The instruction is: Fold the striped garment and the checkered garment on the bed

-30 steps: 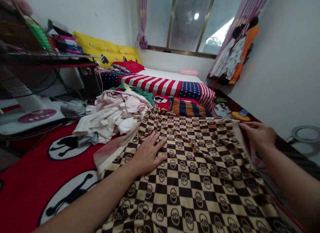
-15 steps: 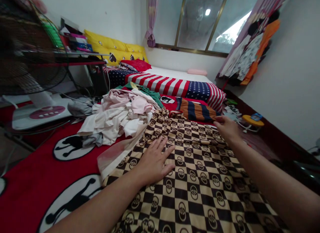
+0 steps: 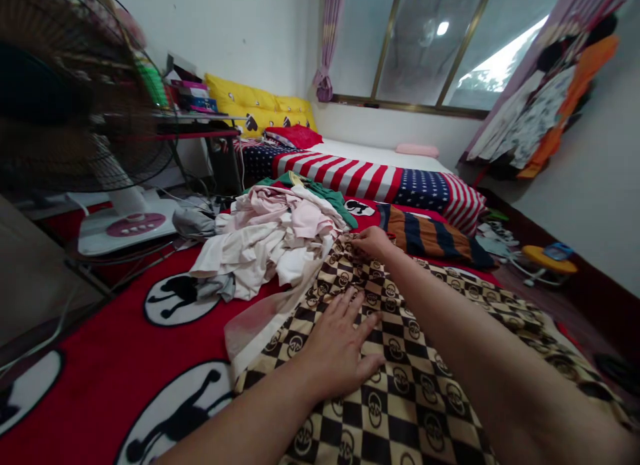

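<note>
Head view: your left hand [image 3: 340,348] lies flat, open, on the checkered cloth [image 3: 405,378]: soft, light, likely to bunch. Take the hem beyond it, where your right hand [image 3: 373,242] curls, pinch unclear.

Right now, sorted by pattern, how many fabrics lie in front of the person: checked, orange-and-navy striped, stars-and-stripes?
Checked cloth, with the left hand flat on it and the right hand at its far end: 1
Orange-and-navy striped garment: 1
Stars-and-stripes blanket: 1
Total: 3
</note>
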`<state>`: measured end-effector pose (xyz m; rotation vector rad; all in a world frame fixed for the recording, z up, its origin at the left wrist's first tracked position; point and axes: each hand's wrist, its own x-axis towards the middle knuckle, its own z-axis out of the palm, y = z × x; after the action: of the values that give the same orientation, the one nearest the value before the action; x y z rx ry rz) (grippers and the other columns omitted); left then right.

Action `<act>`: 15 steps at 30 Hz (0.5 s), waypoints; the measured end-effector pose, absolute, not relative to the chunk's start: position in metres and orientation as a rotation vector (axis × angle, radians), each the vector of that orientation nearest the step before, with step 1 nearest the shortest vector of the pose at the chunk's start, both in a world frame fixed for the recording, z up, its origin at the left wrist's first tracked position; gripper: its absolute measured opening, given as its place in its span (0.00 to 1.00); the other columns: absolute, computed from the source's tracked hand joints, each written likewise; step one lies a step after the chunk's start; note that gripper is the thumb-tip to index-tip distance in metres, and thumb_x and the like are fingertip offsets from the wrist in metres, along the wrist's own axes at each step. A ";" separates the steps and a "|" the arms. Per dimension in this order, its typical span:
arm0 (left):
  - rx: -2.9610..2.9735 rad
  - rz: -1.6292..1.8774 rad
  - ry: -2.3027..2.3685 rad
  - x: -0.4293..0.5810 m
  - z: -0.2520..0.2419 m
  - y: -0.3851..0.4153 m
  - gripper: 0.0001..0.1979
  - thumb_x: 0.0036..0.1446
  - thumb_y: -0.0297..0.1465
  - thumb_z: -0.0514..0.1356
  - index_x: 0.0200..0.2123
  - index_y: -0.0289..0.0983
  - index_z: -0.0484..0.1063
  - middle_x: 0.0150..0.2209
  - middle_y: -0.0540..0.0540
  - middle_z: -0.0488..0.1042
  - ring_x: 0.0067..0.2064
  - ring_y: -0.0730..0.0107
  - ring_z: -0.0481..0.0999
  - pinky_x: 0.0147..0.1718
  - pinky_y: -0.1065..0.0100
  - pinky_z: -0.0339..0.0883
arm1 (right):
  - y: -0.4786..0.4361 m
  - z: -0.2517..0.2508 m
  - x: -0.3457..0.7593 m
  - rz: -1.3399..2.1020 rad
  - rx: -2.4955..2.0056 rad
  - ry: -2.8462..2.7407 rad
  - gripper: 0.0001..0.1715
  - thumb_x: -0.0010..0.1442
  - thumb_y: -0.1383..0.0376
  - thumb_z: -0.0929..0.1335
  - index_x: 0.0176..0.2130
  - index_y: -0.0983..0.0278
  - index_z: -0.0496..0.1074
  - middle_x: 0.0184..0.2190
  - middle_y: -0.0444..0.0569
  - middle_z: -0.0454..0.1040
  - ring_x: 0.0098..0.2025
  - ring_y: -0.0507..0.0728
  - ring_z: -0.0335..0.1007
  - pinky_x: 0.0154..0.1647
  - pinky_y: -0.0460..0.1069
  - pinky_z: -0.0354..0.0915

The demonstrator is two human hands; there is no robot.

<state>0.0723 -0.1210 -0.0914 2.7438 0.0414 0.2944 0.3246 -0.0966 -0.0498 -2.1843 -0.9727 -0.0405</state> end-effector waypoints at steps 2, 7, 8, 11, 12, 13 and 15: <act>2.721 0.306 0.043 0.073 -0.092 -0.121 0.33 0.60 0.51 0.50 0.65 0.44 0.56 0.70 0.39 0.40 0.70 0.51 0.35 0.66 0.49 0.37 | -0.101 -0.051 0.328 -0.126 -2.134 -0.909 0.20 0.59 0.56 0.63 0.38 0.68 0.76 0.27 0.51 0.76 0.34 0.59 0.74 0.37 0.50 0.67; 2.688 0.365 0.122 0.075 -0.095 -0.121 0.37 0.57 0.52 0.55 0.66 0.47 0.53 0.71 0.43 0.34 0.70 0.49 0.32 0.66 0.46 0.36 | -0.114 -0.065 0.318 -0.062 -1.937 -1.078 0.24 0.60 0.58 0.63 0.53 0.65 0.69 0.47 0.53 0.76 0.49 0.58 0.72 0.50 0.52 0.67; 2.692 0.375 0.140 0.076 -0.095 -0.120 0.38 0.56 0.52 0.55 0.66 0.47 0.52 0.71 0.43 0.34 0.70 0.49 0.32 0.66 0.46 0.36 | -0.117 -0.068 0.313 -0.010 -1.918 -1.135 0.25 0.55 0.59 0.67 0.52 0.63 0.70 0.48 0.52 0.76 0.50 0.58 0.72 0.52 0.53 0.67; 2.717 0.393 0.168 0.078 -0.096 -0.118 0.40 0.55 0.53 0.56 0.67 0.44 0.52 0.71 0.41 0.33 0.70 0.49 0.31 0.66 0.47 0.37 | -0.136 -0.069 0.295 0.072 -1.907 -1.232 0.31 0.51 0.62 0.71 0.55 0.62 0.69 0.54 0.52 0.72 0.56 0.60 0.68 0.56 0.55 0.64; 2.727 0.392 0.172 0.078 -0.096 -0.118 0.40 0.55 0.53 0.55 0.67 0.42 0.52 0.71 0.40 0.33 0.70 0.49 0.31 0.66 0.47 0.37 | -0.147 -0.067 0.288 0.077 -1.910 -1.258 0.31 0.53 0.61 0.71 0.56 0.61 0.67 0.56 0.53 0.70 0.58 0.60 0.66 0.56 0.56 0.64; 2.737 0.386 0.174 0.079 -0.096 -0.117 0.40 0.56 0.53 0.55 0.67 0.41 0.52 0.71 0.39 0.33 0.70 0.49 0.32 0.66 0.47 0.37 | -0.162 -0.063 0.281 0.081 -1.917 -1.289 0.30 0.55 0.61 0.70 0.57 0.61 0.67 0.56 0.53 0.70 0.58 0.60 0.65 0.56 0.56 0.64; 2.755 0.371 0.177 0.079 -0.095 -0.116 0.40 0.57 0.52 0.55 0.67 0.40 0.52 0.71 0.38 0.34 0.70 0.48 0.34 0.66 0.48 0.39 | -0.199 -0.056 0.266 0.127 -1.950 -1.375 0.25 0.58 0.59 0.68 0.55 0.60 0.69 0.53 0.53 0.72 0.54 0.60 0.69 0.53 0.56 0.67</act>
<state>0.0794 -0.1164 -0.0947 2.7548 0.1772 0.3713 0.2657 -0.1995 -0.0557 -1.9499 -1.3751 0.1273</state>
